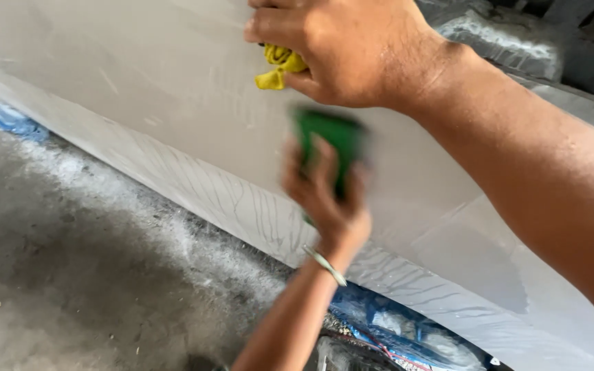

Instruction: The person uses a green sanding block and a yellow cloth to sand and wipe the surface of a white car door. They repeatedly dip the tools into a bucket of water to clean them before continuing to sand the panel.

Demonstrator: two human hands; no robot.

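My right hand [352,51] reaches in from the right and is closed on a crumpled yellow cloth [280,67], pressing it against a grey, matt vehicle panel [173,103]. Just below it, my left hand [328,199], with a thin metal bangle on the wrist, grips a green sanding block [331,141] flat against the same panel. The left hand and the block are blurred by motion. Water streaks run down the lower part of the panel [242,206].
A wet, grey concrete floor [84,261] lies at the left and below. Blue sheeting [393,323] shows under the panel's lower edge and again at the far left [1,113]. Dark vehicle parts [517,34] sit at the upper right.
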